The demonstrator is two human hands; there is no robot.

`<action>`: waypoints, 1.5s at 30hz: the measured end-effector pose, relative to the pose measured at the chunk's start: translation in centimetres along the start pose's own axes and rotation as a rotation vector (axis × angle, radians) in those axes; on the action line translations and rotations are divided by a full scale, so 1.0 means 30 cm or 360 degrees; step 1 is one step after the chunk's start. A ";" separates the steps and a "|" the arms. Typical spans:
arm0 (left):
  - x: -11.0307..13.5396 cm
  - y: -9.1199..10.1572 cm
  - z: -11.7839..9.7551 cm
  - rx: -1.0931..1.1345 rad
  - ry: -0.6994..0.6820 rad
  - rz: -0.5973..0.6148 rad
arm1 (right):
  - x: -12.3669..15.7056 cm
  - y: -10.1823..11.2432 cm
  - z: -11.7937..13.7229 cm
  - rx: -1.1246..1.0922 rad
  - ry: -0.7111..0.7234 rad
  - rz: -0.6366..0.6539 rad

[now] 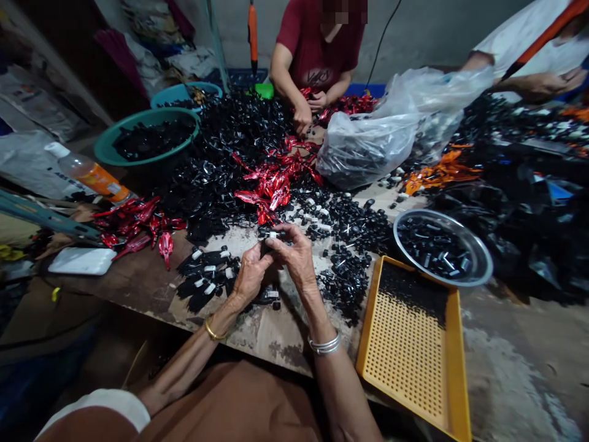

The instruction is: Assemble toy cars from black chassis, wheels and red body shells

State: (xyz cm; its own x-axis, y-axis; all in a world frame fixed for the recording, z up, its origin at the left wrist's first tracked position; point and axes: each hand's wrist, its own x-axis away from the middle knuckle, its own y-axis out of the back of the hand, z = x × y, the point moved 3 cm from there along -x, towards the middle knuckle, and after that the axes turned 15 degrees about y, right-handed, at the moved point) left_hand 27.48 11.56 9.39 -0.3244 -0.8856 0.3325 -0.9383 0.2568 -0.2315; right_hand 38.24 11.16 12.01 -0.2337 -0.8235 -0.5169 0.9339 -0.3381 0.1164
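From the head view we look down on a worn wooden table (257, 334), where our left hand (251, 273) and right hand (297, 255) meet, both curled and pinching a small black plastic part (271, 235) with a white tip between the fingertips. Our fingers hide most of it, but its long axis seems to run across our view, about equally near both hands, toward the middle of the table's near edge. Beside the left hand lie black pieces with white collars (205, 279); beyond the right, loose black bits (345, 282). Further right sit a steel bowl (478, 258) of black parts and a yellow perforated tray (453, 368). Across the table, a co-worker's hands (304, 113) rest beyond glossy red pieces (276, 193).
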 end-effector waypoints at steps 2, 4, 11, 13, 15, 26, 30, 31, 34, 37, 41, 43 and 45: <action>0.008 0.010 -0.008 -0.0100 0.0036 0.0044 | 0.006 -0.009 0.000 -0.0064 -0.0071 0.0032; 0.017 0.024 -0.025 -0.0244 0.0036 0.0086 | 0.014 -0.020 0.006 -0.0027 -0.0056 -0.0005; 0.075 0.180 -0.116 -0.0863 -0.0242 -0.0065 | 0.014 -0.071 0.031 -0.0234 0.0026 0.0299; 0.098 0.244 -0.121 -0.1077 -0.0322 -0.0227 | 0.006 -0.068 0.030 -0.0362 -0.0056 0.0356; 0.118 0.291 -0.114 -0.1368 -0.0398 -0.0401 | -0.006 -0.042 0.014 -0.0381 -0.0156 0.0180; 0.102 0.408 -0.175 -0.2319 -0.0694 -0.0921 | -0.011 0.287 -0.130 0.1079 0.0064 -0.0748; 0.005 0.520 -0.235 -0.2582 -0.0297 -0.0975 | -0.008 0.279 -0.159 0.1395 0.0046 -0.0529; -0.016 0.535 -0.237 -0.2649 -0.0192 -0.0914 | -0.009 0.268 -0.167 0.1461 0.0008 -0.0466; -0.052 0.547 -0.234 -0.2733 -0.0005 -0.0800 | -0.010 0.243 -0.191 0.1678 -0.0190 -0.0232; -0.061 0.532 -0.238 -0.2670 0.0020 -0.0813 | -0.012 0.236 -0.210 0.1827 -0.0358 -0.0037; -0.064 0.531 -0.248 -0.2525 0.0062 -0.0875 | -0.017 0.244 -0.216 0.1882 -0.0418 0.0033; -0.069 0.545 -0.245 -0.2456 0.0071 -0.0908 | -0.020 0.250 -0.218 0.1907 -0.0451 0.0043; -0.077 0.561 -0.239 -0.2378 0.0059 -0.0959 | -0.025 0.254 -0.218 0.1926 -0.0477 0.0042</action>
State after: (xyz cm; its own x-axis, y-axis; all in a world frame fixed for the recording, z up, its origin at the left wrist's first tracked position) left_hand 11.59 20.69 11.29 0.1348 -0.9886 0.0670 -0.1880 0.0408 0.9813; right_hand 47.30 12.19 7.74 -0.4196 -0.8540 -0.3075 0.1277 -0.3910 0.9115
